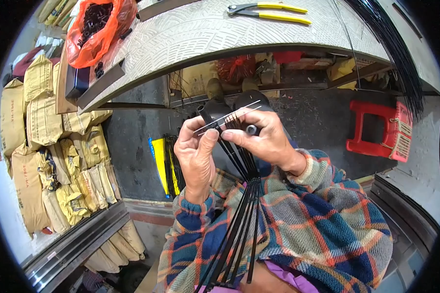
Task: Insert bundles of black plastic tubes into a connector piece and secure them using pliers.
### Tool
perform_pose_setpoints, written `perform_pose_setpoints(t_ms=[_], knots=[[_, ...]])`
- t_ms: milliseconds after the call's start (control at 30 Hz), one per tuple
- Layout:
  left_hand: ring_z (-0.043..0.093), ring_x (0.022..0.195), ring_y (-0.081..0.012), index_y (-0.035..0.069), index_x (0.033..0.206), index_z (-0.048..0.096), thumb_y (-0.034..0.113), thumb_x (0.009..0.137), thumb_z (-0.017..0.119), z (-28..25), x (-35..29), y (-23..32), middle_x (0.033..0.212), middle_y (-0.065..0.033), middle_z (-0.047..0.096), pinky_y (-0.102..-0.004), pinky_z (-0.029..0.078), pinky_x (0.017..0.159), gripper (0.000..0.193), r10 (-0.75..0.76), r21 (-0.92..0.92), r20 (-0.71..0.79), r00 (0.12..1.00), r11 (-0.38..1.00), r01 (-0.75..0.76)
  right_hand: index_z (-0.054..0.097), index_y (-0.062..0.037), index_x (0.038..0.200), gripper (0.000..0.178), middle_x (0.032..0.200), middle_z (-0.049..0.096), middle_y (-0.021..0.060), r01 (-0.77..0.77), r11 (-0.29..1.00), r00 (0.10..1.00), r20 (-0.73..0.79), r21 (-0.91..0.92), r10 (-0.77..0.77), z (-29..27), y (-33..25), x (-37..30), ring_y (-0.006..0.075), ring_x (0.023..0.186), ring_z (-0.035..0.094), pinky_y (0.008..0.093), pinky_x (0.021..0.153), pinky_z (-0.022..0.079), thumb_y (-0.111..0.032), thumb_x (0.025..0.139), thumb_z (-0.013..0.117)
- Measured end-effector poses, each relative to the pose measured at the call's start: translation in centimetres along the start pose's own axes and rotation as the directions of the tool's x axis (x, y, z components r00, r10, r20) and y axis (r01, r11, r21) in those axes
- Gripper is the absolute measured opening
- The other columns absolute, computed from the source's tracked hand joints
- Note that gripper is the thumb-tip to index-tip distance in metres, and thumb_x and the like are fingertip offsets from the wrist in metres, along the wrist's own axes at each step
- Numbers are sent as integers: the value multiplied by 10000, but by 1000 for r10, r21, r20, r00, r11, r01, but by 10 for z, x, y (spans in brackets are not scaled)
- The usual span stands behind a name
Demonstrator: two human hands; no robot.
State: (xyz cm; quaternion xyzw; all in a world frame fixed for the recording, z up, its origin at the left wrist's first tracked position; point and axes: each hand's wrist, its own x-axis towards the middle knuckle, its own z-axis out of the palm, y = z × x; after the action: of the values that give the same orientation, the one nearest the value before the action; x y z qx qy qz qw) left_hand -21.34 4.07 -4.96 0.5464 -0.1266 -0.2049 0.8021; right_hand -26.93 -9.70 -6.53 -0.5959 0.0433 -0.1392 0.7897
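Observation:
A black umbrella frame (253, 184) lies across my lap, its thin ribs drawn together at the middle and fanning out toward my body. My left hand (194, 155) is closed, thumb and fingers pinching the frame's far end beside a short black tube (205, 115). From the right, my right hand (271, 139) is closed around the upper ribs, its thumb pointing at the left thumb. A dark round tube end (252, 130) shows between its fingers. Thin silvery rods (247, 107) run slantwise between the two hands; which hand grips them I cannot tell.
Beyond my hands is a workbench (190, 41) with yellow-handled pincers (271, 12), an orange bag (100, 31) of small black parts and a bundle of long black rods (396, 49). A red stool (376, 129) stands right; wrapped packages (44, 122) are stacked left. More black ribs (173, 166) lie near my left forearm.

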Motion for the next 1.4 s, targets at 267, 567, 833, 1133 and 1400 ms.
perform_pose_setpoints(t_ms=[267,567,833,1133,1400], knots=[[589,838,-139,-16,1109,485,91,862,575,2,-7,-5,955,-83,614,-241,466,764,284,15,17,-29,999,1000,-14,588,18,918,164,797,598,27,-14,1000,1000,16,5,14,2,-3,-4,79,743,541,224,659,434,-110,823,627],[551,823,-107,-35,1075,495,120,867,579,13,-12,-2,943,-72,593,-229,432,785,273,10,-75,-86,996,997,-17,585,31,932,176,803,599,57,-25,1000,996,81,1,25,1,8,-2,95,757,546,233,677,438,-85,807,630],[550,812,-106,-39,1073,503,115,870,572,15,-12,-11,904,-63,597,-232,430,780,264,80,-30,-151,985,996,-86,606,35,936,200,818,617,22,-33,998,998,51,56,30,4,8,-1,67,750,540,229,663,447,-99,796,655],[548,838,-109,-65,1038,560,135,804,665,10,-5,-35,909,-57,598,-234,427,792,325,157,-145,-193,969,972,-187,601,-15,931,206,826,579,-11,-139,985,984,130,101,125,-3,11,7,61,741,526,211,663,433,-100,758,672],[534,1081,-271,-60,1081,564,-9,810,594,22,-1,-30,1134,-204,562,-327,432,945,277,-33,-566,-27,999,824,12,550,-32,854,544,931,491,71,462,879,883,-28,-118,-468,-61,-33,71,111,752,463,216,646,401,-511,920,301]])
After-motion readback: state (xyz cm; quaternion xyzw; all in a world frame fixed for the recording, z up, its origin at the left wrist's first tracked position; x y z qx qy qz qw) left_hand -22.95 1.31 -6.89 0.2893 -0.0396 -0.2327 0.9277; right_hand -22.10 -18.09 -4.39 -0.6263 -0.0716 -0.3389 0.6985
